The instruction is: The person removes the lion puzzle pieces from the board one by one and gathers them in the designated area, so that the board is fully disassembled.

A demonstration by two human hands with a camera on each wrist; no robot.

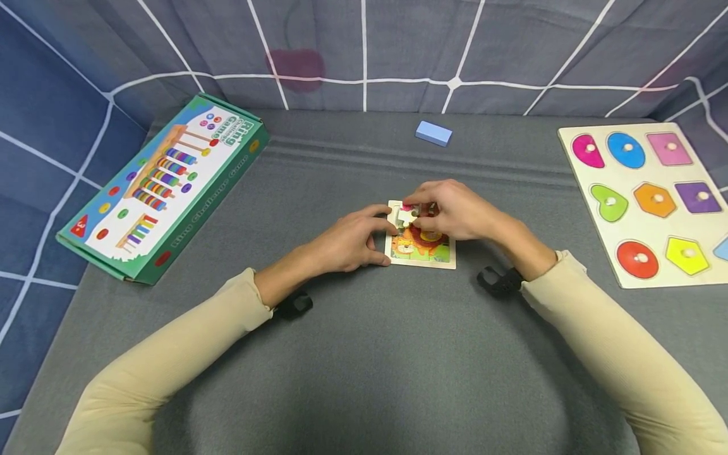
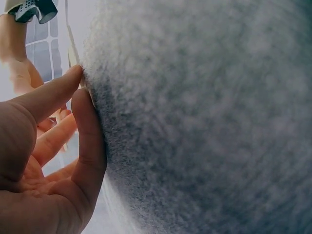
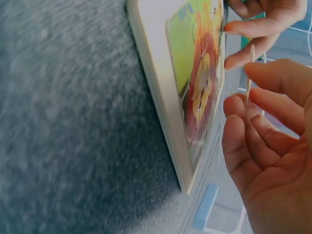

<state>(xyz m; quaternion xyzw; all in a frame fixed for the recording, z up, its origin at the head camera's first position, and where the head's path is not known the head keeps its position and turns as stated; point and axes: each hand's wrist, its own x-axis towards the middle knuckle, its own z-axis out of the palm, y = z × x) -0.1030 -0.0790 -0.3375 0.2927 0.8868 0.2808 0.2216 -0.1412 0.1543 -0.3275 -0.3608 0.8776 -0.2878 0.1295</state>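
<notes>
A small square jigsaw puzzle in a pale wooden frame (image 1: 421, 265) lies on the table, picturing a lion with an orange-brown mane. My right hand (image 1: 463, 212) is over the upper part of the board and pinches a thin puzzle piece (image 3: 252, 54) between thumb and fingers. The right wrist view shows that piece edge-on, apart from the board; its picture cannot be made out. At the frame's left side, my left hand (image 1: 348, 241) touches the edge with spread fingers and thumb. Both hands partly cover the puzzle.
A green ring game box (image 1: 165, 189) lies at the left. At the back is a blue block (image 1: 433, 133). To the right lies a pale board of knobbed shapes (image 1: 611, 243). Grid-patterned cloth (image 1: 409, 44) hangs behind the grey table (image 1: 352, 366).
</notes>
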